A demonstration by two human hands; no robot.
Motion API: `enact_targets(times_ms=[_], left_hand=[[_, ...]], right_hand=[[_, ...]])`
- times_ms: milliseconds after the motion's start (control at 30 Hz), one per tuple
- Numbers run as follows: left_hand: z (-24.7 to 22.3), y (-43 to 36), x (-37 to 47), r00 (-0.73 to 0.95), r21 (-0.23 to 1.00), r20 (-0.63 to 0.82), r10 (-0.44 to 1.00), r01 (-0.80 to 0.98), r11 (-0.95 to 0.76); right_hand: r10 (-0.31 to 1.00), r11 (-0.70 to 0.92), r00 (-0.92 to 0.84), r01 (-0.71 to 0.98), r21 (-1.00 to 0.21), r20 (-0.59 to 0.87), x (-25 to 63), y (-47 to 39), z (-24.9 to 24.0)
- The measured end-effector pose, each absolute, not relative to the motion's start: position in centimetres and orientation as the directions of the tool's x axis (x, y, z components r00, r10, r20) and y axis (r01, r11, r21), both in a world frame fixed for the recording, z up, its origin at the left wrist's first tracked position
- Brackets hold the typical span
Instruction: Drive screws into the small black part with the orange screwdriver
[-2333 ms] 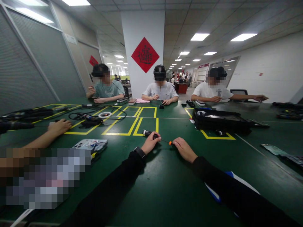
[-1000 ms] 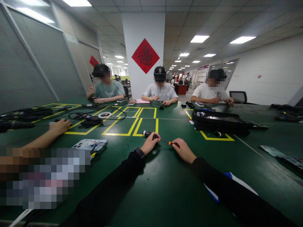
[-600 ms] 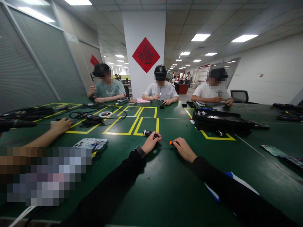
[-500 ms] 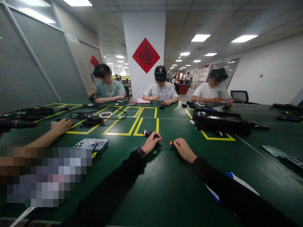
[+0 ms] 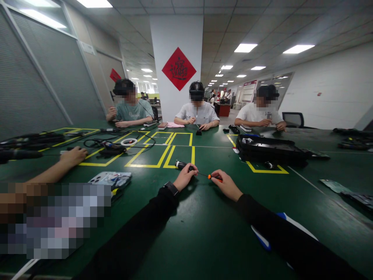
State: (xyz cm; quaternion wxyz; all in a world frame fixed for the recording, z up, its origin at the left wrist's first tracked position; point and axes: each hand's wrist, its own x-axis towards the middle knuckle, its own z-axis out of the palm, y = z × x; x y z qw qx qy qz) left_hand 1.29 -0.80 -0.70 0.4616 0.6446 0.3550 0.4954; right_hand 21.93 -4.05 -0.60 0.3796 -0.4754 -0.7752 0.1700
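My right hand (image 5: 226, 185) is closed round the handle of a screwdriver (image 5: 217, 179) with an orange and black grip. Its thin shaft points left, to the fingertips of my left hand (image 5: 186, 177). Those fingers are pinched on a small black part (image 5: 191, 168), whose kind I cannot make out; the shaft's tip meets it or lies close by. Just behind my left hand is a black cylinder with a white end (image 5: 180, 165), partly covered by the fingers. Whether it joins the black part is hidden.
A long black open case (image 5: 274, 149) stands right of my hands. Cables and a white ring (image 5: 129, 142) lie at the left. A person's arm (image 5: 55, 167) reaches in from the left, near a phone-like blue-grey item (image 5: 112, 177). Several people sit across the green table (image 5: 204, 233).
My right fingers have shifted on the screwdriver, and more of its orange handle shows. My left hand keeps its pinch in nearly the same place.
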Motion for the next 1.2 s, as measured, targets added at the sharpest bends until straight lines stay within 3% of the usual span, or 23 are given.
enact_targets(times_ms=[267, 633, 1200], left_hand=[[-0.94, -0.60, 1.20, 0.234, 0.927, 0.349, 0.907, 0.059, -0.371], [-0.67, -0.94, 1.31, 0.233, 0.899, 0.387, 0.892, 0.120, -0.422], [-0.87, -0.67, 0.99, 0.247, 0.886, 0.398, 0.884, 0.147, -0.440]], right_hand=[[0.800, 0.576, -0.332, 0.657, -0.486, 0.499, 21.76, -4.52, -0.23], [0.828, 0.555, -0.326, 0.585, -0.592, 0.455, 21.62, -4.64, -0.25], [0.805, 0.577, -0.327, 0.626, -0.524, 0.495, 21.69, -4.81, -0.09]])
